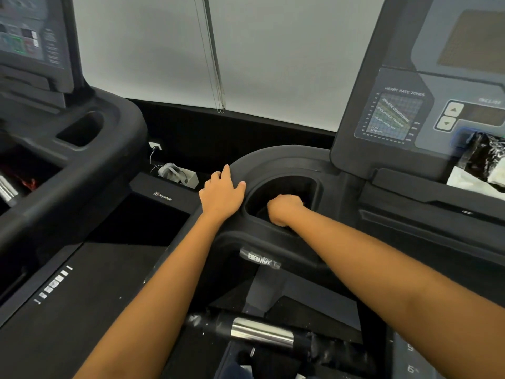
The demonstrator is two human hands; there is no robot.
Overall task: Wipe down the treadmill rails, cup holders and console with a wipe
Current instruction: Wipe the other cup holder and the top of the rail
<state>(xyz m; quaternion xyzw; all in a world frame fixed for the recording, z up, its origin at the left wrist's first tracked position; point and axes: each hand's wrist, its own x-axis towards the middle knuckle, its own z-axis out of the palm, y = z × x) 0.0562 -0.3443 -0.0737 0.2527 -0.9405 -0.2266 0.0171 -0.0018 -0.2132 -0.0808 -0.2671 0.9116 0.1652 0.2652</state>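
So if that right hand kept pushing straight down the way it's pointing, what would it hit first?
Most likely the floor of the cup holder: the right hand is fisted and already down inside it. The depth left below is hidden.

Left hand (222,193): flat on the curved black rim, just left of the cup holder (311,187).
Right hand (284,209): fisted, down inside cup holder; wipe not visible.
Console (396,116): far right, heart-rate chart showing.
Metal grip (262,332): near, centre.
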